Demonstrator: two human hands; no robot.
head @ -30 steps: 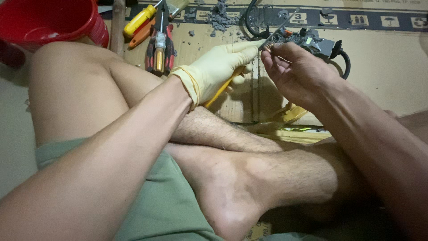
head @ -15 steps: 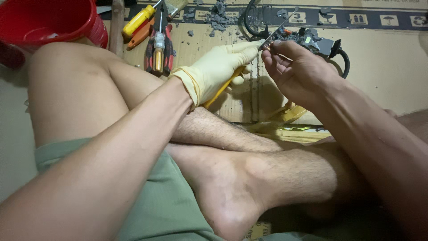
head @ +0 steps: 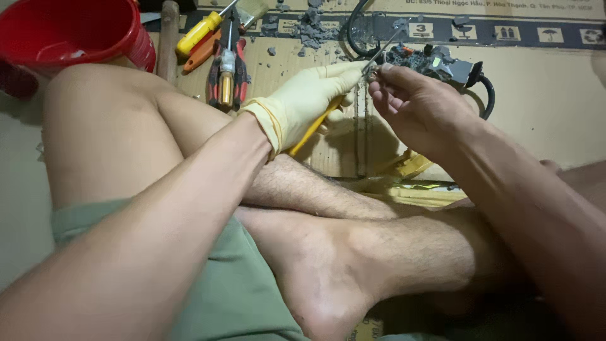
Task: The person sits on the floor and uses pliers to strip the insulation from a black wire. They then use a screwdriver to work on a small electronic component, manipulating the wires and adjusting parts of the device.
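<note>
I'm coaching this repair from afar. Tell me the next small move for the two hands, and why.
Probably steady the small metal ring with the bare right hand and ease the tool's thin metal tip into it. The cream-gloved left hand grips the yellow-handled tool, whose shaft already meets the ring at the right fingertips, above the flattened brown cardboard.

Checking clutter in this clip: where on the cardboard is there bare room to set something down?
Bare cardboard lies right of the black cable, beyond the right hand. Crowded: top centre, with screwdrivers, pliers, grey debris and red bucket, around the gloved left hand.
</note>
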